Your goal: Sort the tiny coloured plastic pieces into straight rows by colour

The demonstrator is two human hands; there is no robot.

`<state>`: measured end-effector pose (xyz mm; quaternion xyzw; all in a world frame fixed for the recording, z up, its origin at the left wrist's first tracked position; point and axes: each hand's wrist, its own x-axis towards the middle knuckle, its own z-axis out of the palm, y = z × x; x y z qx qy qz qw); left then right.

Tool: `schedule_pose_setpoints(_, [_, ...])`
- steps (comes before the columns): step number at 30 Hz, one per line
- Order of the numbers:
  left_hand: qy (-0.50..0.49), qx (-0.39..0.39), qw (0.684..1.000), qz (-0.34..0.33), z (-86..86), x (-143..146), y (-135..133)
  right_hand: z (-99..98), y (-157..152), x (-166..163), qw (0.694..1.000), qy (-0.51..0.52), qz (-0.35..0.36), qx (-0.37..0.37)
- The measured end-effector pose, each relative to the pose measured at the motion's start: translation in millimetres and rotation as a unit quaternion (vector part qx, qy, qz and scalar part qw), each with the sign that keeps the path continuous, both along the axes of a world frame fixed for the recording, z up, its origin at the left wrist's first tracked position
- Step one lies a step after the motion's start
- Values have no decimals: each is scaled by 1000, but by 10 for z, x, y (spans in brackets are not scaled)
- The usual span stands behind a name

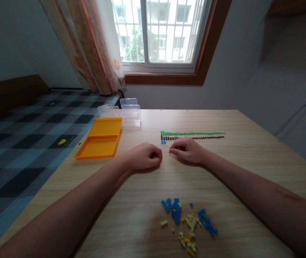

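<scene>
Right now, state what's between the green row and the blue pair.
The brown row lies between the green row and the blue pair, in the head view.

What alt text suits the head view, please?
A person's left hand and right hand rest on a table near a green row and brown row of tiny pieces; loose blue pieces and yellow pieces lie closer, an orange case at left.

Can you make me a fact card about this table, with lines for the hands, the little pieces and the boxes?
Left hand: fingers curled, contents unclear
Right hand: fingers curled, hiding part of the brown row
Lined up: green row farthest, then brown, then two blue pieces
Loose: blue pieces, yellow and cream pieces, nearer the person
Boxes: open orange case, clear boxes behind it
</scene>
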<state>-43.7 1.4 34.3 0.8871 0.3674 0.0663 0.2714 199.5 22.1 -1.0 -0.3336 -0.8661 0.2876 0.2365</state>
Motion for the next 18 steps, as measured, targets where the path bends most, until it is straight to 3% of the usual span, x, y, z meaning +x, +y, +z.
schedule_pose_setpoints(2, [64,-111,991,-24,129,29,-58,121,-60,6,991,-76,52,-95])
schedule_pose_setpoints(4, [138,-156,977,-54,240,77,-143,257,-145,-17,968,-173,108,-147])
schedule_pose_setpoints(10, [259,-72,960,-72,376,241,-402,542,-463,-176,927,-329,142,-114])
schedule_pose_setpoints(18, [288,-15,955,-69,384,338,-505,571,-593,-218,921,-365,123,-59])
